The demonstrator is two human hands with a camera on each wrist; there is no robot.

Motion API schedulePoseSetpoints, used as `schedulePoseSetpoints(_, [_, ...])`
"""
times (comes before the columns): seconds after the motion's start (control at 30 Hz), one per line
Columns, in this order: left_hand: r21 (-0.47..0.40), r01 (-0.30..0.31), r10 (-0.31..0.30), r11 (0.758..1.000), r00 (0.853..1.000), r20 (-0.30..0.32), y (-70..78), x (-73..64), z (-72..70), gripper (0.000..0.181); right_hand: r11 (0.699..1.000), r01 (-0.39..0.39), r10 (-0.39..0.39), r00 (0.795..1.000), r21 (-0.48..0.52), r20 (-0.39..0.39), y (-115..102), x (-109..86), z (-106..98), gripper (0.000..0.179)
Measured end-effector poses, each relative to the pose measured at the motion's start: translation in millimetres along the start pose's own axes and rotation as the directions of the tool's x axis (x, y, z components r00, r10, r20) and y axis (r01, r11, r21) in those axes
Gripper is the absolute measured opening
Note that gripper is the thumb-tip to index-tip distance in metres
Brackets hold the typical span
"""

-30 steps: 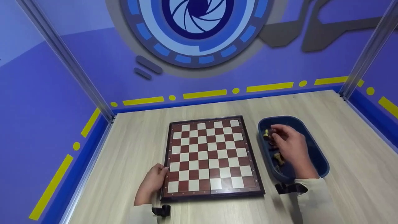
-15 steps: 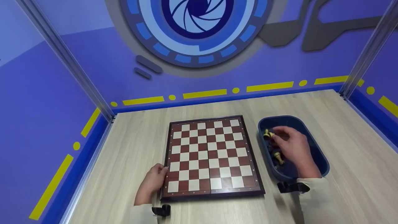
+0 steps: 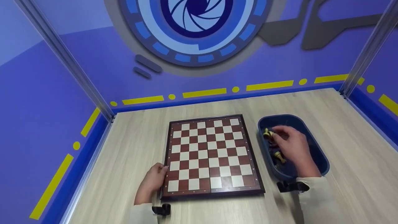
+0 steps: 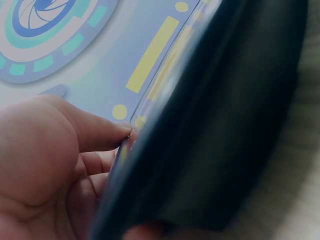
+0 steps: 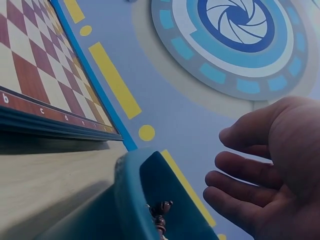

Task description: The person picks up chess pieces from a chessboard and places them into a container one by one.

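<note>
A brown-and-white chessboard (image 3: 207,154) lies flat on the table. My left hand (image 3: 153,179) grips its left edge; the left wrist view shows the thumb on the upper edge and a fingertip at the underside. My right hand (image 3: 292,146) hangs over a dark blue bin (image 3: 321,161), its fingers loosely bent. A yellow chess piece (image 3: 267,133) appears close to the thumb tip, and another yellow chess piece (image 3: 279,157) lies lower in the bin. In the right wrist view, nothing shows between the fingers (image 5: 245,167), and a dark chess piece (image 5: 159,219) is inside the bin.
The pale wooden table (image 3: 133,137) carries the board, with the bin to its right. A purple-blue back wall (image 3: 199,74) and side walls (image 3: 46,124) enclose it. The bin's raised rim faces the board across a narrow strip of tabletop.
My right hand has shifted slightly within the bin. The dark piece seen at its fingertips earlier no longer shows there, and the upper yellow piece has tilted. My left hand stays put.
</note>
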State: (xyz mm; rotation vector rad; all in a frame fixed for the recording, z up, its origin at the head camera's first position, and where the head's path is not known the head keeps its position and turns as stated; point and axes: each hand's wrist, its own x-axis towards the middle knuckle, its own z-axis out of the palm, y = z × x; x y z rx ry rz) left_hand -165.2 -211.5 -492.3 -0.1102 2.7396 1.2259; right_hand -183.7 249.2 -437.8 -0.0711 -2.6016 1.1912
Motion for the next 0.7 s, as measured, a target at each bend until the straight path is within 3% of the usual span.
schedulePoseSetpoints(0.4, [-0.010,0.044,-0.044,0.999,0.999,-0.009,4.5,2.4,0.7,0.023,0.998,0.059,-0.059,0.998,-0.021,-0.010,-3,0.4,8,0.025])
schedulePoseSetpoints(0.7, [0.039,0.047,-0.046,0.998,0.999,-0.027,13.2,-0.5,-12.9,0.031,0.998,0.064,-0.064,0.998,-0.010,-0.006,-9,1.9,8,0.024])
